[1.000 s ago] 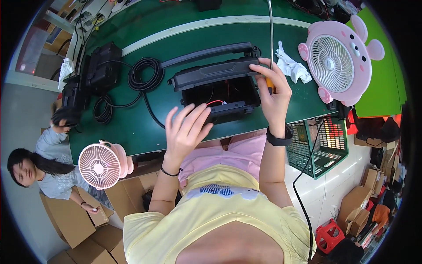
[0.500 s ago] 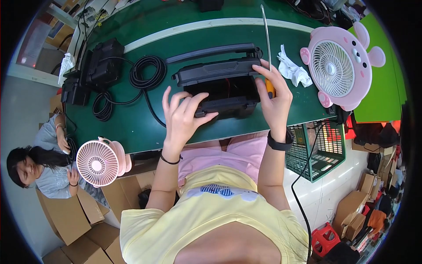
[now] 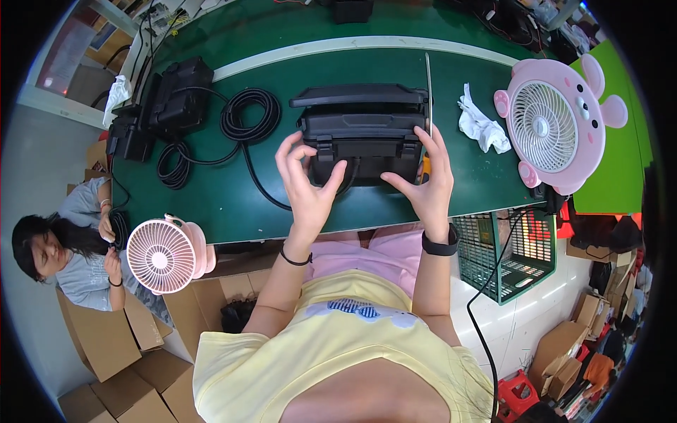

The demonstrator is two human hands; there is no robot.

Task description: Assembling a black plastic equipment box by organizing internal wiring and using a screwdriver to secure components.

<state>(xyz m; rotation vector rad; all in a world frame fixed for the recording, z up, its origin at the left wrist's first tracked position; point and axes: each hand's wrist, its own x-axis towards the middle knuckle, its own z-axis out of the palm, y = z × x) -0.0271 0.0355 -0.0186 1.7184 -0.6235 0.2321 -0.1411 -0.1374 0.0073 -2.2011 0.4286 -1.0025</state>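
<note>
A black plastic case [image 3: 363, 127] stands at the table's front edge with its lid down; its black carry handle [image 3: 352, 93] lies behind the lid. Two latches show on its front. My left hand [image 3: 308, 185] is at the case's left end, fingers apart near the lid's corner, thumb spread before the front. At the other end, the index finger of my right hand [image 3: 434, 185] touches the lid's corner, with its thumb apart from it. A screwdriver [image 3: 429, 95] with an orange handle stands along the case's right end, its handle partly hidden in my right hand. A black cable runs from the front.
Coiled black cable [image 3: 250, 116] and black cases [image 3: 182, 95] are on the green table's left. Crumpled white tissue [image 3: 484, 127] and a pink fan [image 3: 557, 127] are right. A smaller pink fan [image 3: 161, 255] and another person [image 3: 92, 240] are lower left. A green crate [image 3: 522, 261] stands below.
The case's lid has come down over its dark opening, and the latched front has turned into view. My right hand and the screwdriver have moved nearer; my left hand has shifted to the case's left end.
</note>
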